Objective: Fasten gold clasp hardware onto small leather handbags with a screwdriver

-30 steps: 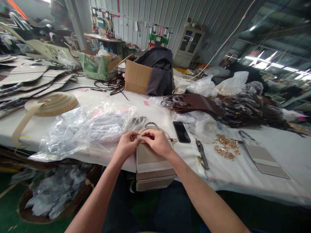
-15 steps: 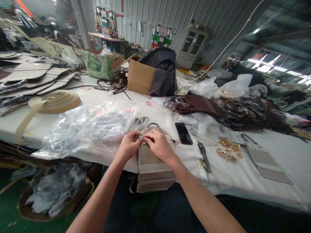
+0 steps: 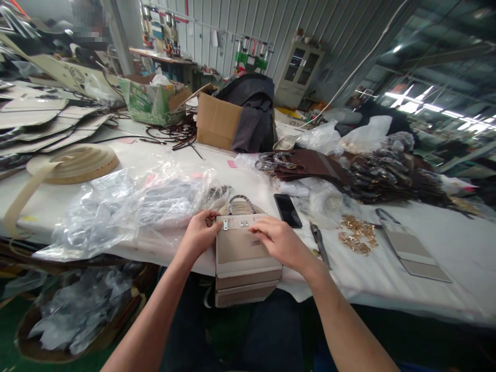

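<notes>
A beige bag [image 3: 240, 256] with a braided handle [image 3: 241, 198] sits at the table's front edge. Small metal plates [image 3: 244, 223] show along its upper flap. My left hand [image 3: 204, 231] pinches the upper left corner, its thumb beside one metal plate. Over the flap's right part is my right hand [image 3: 273, 238], fingertips drawn together near a small strap end; whether they hold anything is too small to tell.
Right of the bag lie a black phone [image 3: 288, 210], pliers-like tools [image 3: 320, 245], gold hardware pieces [image 3: 357, 235] and a flat beige panel [image 3: 414, 253]. Plastic-wrapped parts [image 3: 166, 201] lie left; a cardboard box [image 3: 217, 123] stands behind.
My right hand has moved right, away from my left hand, uncovering the metal plates on the flap. My left hand stays at the corner. The view has shifted slightly.
</notes>
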Action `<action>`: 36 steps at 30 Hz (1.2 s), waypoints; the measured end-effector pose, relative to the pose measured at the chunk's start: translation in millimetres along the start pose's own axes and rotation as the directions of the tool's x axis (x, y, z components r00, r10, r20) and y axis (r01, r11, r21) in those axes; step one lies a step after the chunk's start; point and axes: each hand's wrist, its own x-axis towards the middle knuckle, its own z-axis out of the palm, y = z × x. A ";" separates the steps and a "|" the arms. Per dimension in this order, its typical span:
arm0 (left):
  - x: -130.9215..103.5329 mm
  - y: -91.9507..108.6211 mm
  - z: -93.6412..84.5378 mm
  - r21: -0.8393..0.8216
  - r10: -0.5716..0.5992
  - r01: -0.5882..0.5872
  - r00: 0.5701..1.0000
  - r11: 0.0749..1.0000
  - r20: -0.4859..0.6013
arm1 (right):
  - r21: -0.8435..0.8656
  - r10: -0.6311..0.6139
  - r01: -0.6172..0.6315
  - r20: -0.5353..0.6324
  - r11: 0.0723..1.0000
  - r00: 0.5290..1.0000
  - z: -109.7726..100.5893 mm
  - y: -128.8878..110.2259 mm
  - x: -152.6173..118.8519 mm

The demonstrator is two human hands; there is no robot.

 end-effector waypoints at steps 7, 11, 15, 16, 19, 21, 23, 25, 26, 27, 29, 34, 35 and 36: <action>1.5 -1.0 -0.9 0.031 0.012 -0.012 1.000 0.999 -0.009 | -0.189 0.035 -0.008 0.143 0.982 0.989 4.2 -5.0 -14.8; 3.9 -1.9 -1.6 0.039 0.007 -0.007 1.000 0.999 0.006 | -0.251 0.092 -0.064 0.100 0.966 0.991 15.6 -9.4 -19.4; 2.2 4.8 -2.6 0.206 0.040 -0.031 0.999 0.978 -0.036 | -0.226 0.121 -0.108 0.041 0.968 0.992 24.9 -10.5 -30.4; 0.3 8.6 -3.5 0.257 0.046 -0.031 0.998 0.966 -0.050 | -0.195 0.120 -0.113 0.023 0.974 0.992 26.0 -9.6 -33.1; -7.4 25.5 -8.2 0.415 0.110 -0.068 0.991 0.907 -0.077 | 0.013 0.126 -0.125 -0.041 0.992 0.991 25.8 -3.3 -39.4; -11.3 40.8 -10.9 0.518 0.209 -0.140 0.975 0.844 -0.077 | 0.213 0.157 -0.135 -0.089 0.968 0.984 24.7 3.9 -41.7; -11.9 57.4 -9.5 0.571 0.306 -0.222 0.951 0.790 -0.053 | 0.380 0.208 -0.145 -0.131 0.913 0.969 25.3 12.4 -42.6; -8.8 71.9 -0.8 0.553 0.357 -0.294 0.934 0.780 -0.007 | 0.506 0.283 -0.170 -0.155 0.846 0.947 28.1 20.9 -42.4; -6.3 77.2 6.5 0.533 0.371 -0.328 0.928 0.780 0.028 | 0.558 0.332 -0.193 -0.159 0.807 0.930 29.8 24.7 -42.0; -3.4 80.9 15.4 0.518 0.376 -0.356 0.924 0.778 0.070 | 0.606 0.384 -0.216 -0.162 0.766 0.909 31.0 28.1 -41.5; 2.3 83.3 36.3 0.524 0.356 -0.392 0.918 0.756 0.174 | 0.680 0.468 -0.230 -0.188 0.696 0.863 30.6 33.9 -40.2; 13.5 73.7 82.6 0.596 0.244 -0.420 0.902 0.684 0.355 | 0.457 0.337 -0.137 -0.392 0.879 0.856 7.3 43.2 -33.1; 16.1 71.6 88.4 0.597 0.241 -0.422 0.901 0.682 0.362 | 0.350 0.262 -0.118 -0.401 0.929 0.878 1.1 44.6 -30.5; 19.3 69.8 92.9 0.594 0.243 -0.424 0.900 0.683 0.363 | 0.250 0.187 -0.093 -0.387 0.964 0.903 -4.6 46.0 -27.6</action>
